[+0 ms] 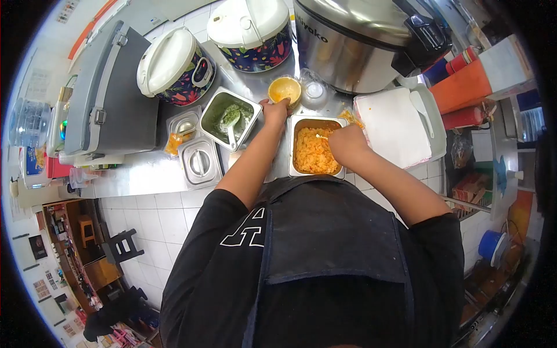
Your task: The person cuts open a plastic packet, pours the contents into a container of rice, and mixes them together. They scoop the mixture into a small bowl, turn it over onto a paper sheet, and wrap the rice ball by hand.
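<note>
My left hand [276,110] is closed on the near rim of a small yellow bowl [285,89], which has some orange food in it. Closer to my body stands a square metal food pan [292,152] filled with orange, rice-like food [315,152]. Over its right side, my right hand [347,145] is closed around a spoon [321,136]; only a short pale piece of it shows. Left of my left arm, a second metal pan [253,104] contains green food and a white spoon [231,129]. A clear plastic bag with a small bowl [314,93] lies beside the yellow bowl.
Two patterned rice containers [180,75] [250,40] and a big steel Miyako cooker [348,55] line the back. A grey cooler box [110,98] stands left. Near it lies a metal lid [199,162]. White paper sheets [394,127] are stacked on the right.
</note>
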The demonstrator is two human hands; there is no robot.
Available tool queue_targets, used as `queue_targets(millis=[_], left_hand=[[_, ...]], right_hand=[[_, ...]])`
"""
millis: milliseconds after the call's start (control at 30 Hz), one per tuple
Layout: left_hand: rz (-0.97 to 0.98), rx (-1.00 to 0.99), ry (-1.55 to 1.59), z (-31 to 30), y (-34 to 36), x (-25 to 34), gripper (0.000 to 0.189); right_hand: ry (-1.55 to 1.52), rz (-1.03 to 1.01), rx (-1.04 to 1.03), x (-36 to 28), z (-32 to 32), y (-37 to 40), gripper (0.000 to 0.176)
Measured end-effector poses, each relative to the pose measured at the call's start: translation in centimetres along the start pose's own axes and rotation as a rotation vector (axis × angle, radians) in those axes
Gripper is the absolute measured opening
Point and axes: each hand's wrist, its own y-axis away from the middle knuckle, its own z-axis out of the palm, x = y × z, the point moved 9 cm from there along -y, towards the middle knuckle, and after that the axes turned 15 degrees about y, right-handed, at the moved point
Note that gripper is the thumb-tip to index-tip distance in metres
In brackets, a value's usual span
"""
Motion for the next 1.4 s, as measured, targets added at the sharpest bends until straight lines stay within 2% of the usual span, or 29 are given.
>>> queue_targets(millis=[133, 267, 300, 433, 533, 667, 800, 900, 933, 1067, 1167, 1267, 1400], left_hand=[[-0.125, 0.006, 0.228, -1.5, -0.8, -2.1, 0.065], [-0.294, -0.198, 0.509, -1.8, -1.3, -3.5, 0.041], [-0.256, -0.243, 0.494, -1.0, 1.2, -1.6, 0.033], [-0.253, -0.496, 0.531, 1.3, 8.0, 2.2, 0.040], [-0.348, -0.483, 0.471, 1.2, 12.6, 3.5, 0.045], [-0.429, -0.573, 0.366, -1.5, 14.4, 3.4, 0.044], [-0.391, -0.523, 0.080, -3.9, 15.3, 2.3, 0.051], [-0.384, -0.499, -0.026, -3.7, 16.4, 0.4, 0.047], [-0.383, -0.494, -0.061, -3.5, 16.6, -0.4, 0.046], [-0.146, -0.556, -0.156, -3.5, 15.3, -1.1, 0.044], [-0.252, -0.541, -0.101, -3.1, 16.3, -0.7, 0.043], [-0.029, -0.645, -0.344, -2.7, 15.9, -0.1, 0.041], [-0.037, -0.642, -0.338, -2.4, 16.4, 0.0, 0.041]], right_hand=[[-0.007, 0.086, -0.071, 0.9, 0.9, 0.2, 0.019], [0.015, 0.107, -0.108, 3.0, 1.4, 1.0, 0.019], [0.029, 0.114, -0.109, 3.7, 1.9, 1.2, 0.018], [0.107, 0.056, -0.066, 5.3, 2.8, 1.6, 0.016], [0.132, 0.019, -0.024, 5.5, 3.0, 1.7, 0.015], [0.104, 0.019, 0.040, 5.2, 2.2, 1.6, 0.014], [0.037, 0.005, 0.006, 4.6, 1.9, 0.8, 0.014], [-0.097, 0.042, -0.128, 5.1, 2.2, 0.7, 0.014], [-0.134, 0.035, -0.128, 5.0, 2.5, 0.7, 0.018], [-0.273, 0.022, -0.133, 4.1, 4.7, 0.9, 0.029], [-0.392, 0.025, -0.116, 3.4, 4.3, 1.9, 0.029], [-0.494, 0.028, -0.117, 2.9, 4.5, 2.2, 0.030], [-0.542, 0.042, -0.097, 2.3, 5.4, 2.1, 0.032]])
